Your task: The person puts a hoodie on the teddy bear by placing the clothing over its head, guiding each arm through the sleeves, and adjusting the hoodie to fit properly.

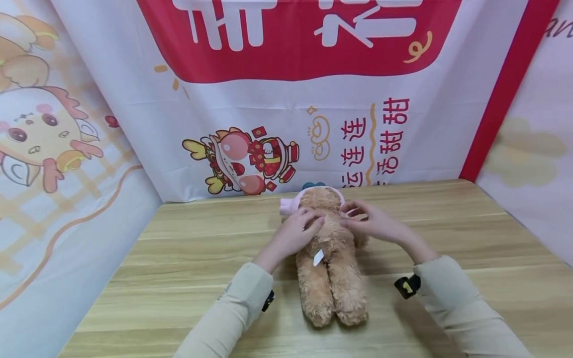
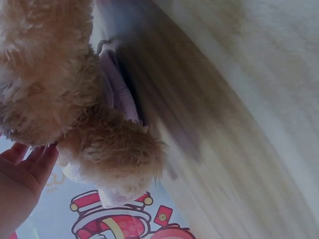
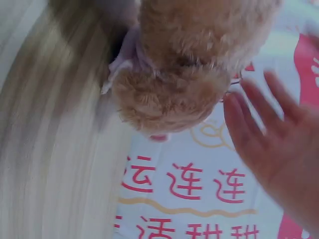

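Left fingers point(image 2: 46, 162): relaxed, touching plush bear point(image 1: 337, 241). Right fingers point(image 3: 261, 107): slack, beside it (no hold visible). Bear: back up on desk point(image 1: 201, 258), between both. Risk: lopsided left pressure might roll it toward right fingers.

Wood-grain tabletop point(image 1: 192, 268): free room at both sides, outside left beige sleeve point(image 1: 233, 311) and right beige sleeve point(image 1: 465, 303). Centre blocked lengthwise by light-brown furry plush toy point(image 1: 337, 241); white-and-red printed fabric backdrop point(image 1: 286, 94) walls the far edge. Left grip point(image 1: 299, 228) and right grip point(image 1: 371, 223) obstruct access beside its upper back; gaps remain along its legs
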Action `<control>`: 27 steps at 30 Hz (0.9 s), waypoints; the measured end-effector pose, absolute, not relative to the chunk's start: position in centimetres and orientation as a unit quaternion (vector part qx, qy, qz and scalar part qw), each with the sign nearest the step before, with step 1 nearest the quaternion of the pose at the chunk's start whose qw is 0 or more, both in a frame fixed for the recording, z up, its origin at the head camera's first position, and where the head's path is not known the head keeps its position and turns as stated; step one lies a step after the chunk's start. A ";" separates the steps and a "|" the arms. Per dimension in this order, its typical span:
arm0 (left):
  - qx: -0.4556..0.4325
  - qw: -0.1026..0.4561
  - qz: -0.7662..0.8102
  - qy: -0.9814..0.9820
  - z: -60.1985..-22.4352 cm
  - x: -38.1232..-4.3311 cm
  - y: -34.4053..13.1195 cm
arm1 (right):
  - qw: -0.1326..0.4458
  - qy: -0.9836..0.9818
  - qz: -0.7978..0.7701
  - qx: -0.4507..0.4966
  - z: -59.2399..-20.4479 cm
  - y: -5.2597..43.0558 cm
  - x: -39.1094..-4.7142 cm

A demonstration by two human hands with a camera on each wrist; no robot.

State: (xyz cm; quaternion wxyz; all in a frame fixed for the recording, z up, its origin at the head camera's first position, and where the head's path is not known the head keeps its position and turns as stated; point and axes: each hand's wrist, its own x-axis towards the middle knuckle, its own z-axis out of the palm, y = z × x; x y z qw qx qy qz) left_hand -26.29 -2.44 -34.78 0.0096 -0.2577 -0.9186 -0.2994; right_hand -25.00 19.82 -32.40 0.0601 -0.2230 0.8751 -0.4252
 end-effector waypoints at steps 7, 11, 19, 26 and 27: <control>-0.293 0.003 -0.280 -0.914 -36.1 -25.8 -2.2 | -0.031 0.916 -0.374 -0.144 -33.2 18.9 -28.1; -0.302 0.018 -0.249 -0.920 -37.0 -25.1 -1.8 | -0.041 0.922 -0.357 -0.145 -34.0 17.8 -29.4; -0.302 0.105 -0.165 -0.933 -37.8 -24.1 -0.6 | -0.004 0.927 -0.341 -0.153 -34.7 16.8 -30.1; -0.225 0.160 -0.180 -0.944 -38.0 -24.1 -0.1 | -0.056 0.927 -0.334 -0.163 -35.5 16.8 -29.9; -0.212 0.170 -0.180 -0.946 -37.9 -24.2 0.0 | -0.061 0.925 -0.335 -0.169 -35.6 16.7 -29.9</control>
